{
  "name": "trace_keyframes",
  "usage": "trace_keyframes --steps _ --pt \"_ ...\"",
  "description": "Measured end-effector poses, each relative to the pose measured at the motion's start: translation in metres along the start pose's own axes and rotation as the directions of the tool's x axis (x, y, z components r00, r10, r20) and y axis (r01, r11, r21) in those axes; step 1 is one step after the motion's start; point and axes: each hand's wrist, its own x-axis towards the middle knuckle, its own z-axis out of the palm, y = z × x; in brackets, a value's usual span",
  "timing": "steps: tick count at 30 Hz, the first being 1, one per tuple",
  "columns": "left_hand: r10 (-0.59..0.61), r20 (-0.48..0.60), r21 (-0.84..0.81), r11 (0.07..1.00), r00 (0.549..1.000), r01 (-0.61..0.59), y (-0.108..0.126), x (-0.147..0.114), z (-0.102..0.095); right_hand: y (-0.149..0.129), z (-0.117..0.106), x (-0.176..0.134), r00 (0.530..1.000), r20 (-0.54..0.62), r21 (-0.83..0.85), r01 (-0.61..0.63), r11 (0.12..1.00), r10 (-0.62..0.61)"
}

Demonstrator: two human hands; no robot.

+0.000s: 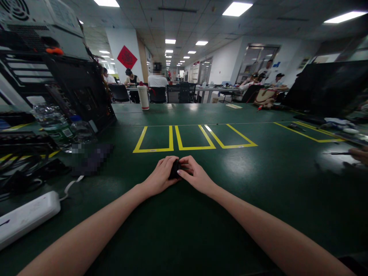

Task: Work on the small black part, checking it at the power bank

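Note:
A small black object sits between my two hands, low over the green table; its kind is hidden by my fingers and the dim light. My left hand wraps round it from the left, knuckles up. From the right, my right hand holds its edge, thumb in front and fingers behind. Just beyond my hands, yellow tape outlines mark three areas on the table top.
At left stand a power strip, plastic bottles, cables and an opened computer case. A white cup stands at the far edge. On the right are a dark monitor and another person's hand holding a thin tool.

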Motion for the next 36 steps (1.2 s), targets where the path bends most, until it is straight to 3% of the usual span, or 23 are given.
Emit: trace_keyframes --steps 5,15,23,29,36 --pt "-0.007 0.009 0.010 1.000 1.000 0.007 -0.0005 -0.0001 0.0008 0.0016 -0.0001 0.0001 0.999 0.026 -0.023 -0.035 0.999 0.035" --pt "-0.005 0.016 0.009 1.000 1.000 0.005 -0.0010 -0.0003 0.0008 -0.0009 0.0006 -0.0010 0.997 -0.020 -0.057 0.072 0.996 -0.073" --pt "0.004 -0.008 0.019 1.000 1.000 -0.003 -0.0039 0.0004 0.0044 0.0064 0.0011 0.0003 1.000 0.000 -0.062 0.013 0.998 -0.013" --pt "0.011 -0.003 0.021 1.000 1.000 -0.011 -0.0033 0.0005 0.0036 0.0014 0.0012 -0.0012 0.999 0.010 -0.032 0.036 0.999 -0.036" --pt "0.005 -0.005 0.007 1.000 1.000 -0.005 -0.0036 -0.0003 0.0027 0.0010 0.0010 -0.0003 0.996 -0.033 -0.111 0.082 0.990 -0.087"
